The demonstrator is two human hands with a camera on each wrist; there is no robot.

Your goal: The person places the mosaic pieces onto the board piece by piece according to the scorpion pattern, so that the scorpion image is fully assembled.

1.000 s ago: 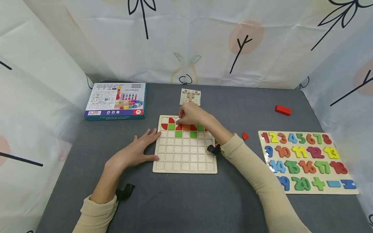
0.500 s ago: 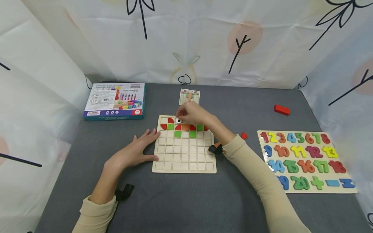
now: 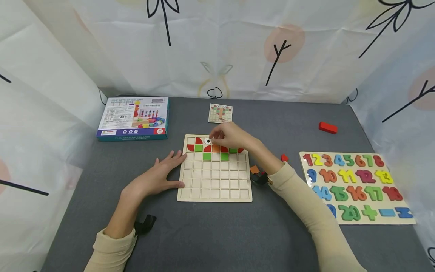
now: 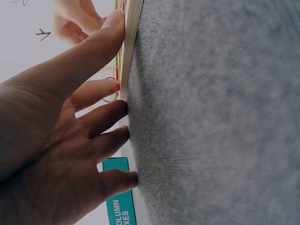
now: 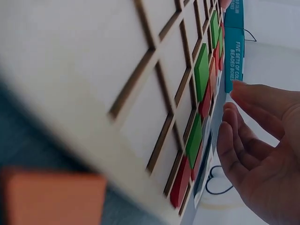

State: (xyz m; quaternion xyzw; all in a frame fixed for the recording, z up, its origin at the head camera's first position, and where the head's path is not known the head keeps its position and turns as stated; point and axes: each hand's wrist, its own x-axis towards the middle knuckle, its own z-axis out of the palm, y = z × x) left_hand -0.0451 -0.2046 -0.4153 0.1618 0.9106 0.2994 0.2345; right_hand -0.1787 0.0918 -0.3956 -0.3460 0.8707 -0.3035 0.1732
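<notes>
A wooden grid board (image 3: 215, 175) lies flat in the middle of the table. Along its far rows sit red quarter-round tiles (image 3: 199, 141), green square tiles (image 3: 207, 156) and an orange tile (image 3: 215, 149), with a white eye tile (image 3: 208, 141) in the far row. My right hand (image 3: 232, 136) hovers over the far rows, fingertips right beside the eye tile and hiding some cells. In the right wrist view its thumb and fingers stand apart, holding nothing. My left hand (image 3: 153, 177) rests at the board's left edge, fingers extended, the thumb (image 4: 114, 19) touching that edge.
Behind the board lies a small pattern card (image 3: 212, 114). An orange square piece (image 3: 254, 169) and a red piece (image 3: 284, 158) lie to its right. Farther right are a red block (image 3: 328, 127) and a number puzzle board (image 3: 365, 189). A toy box (image 3: 132, 118) stands back left.
My right hand has let go of the eye tile and drawn slightly right, so the tile now shows in its cell. The left hand has stayed at the board's edge.
</notes>
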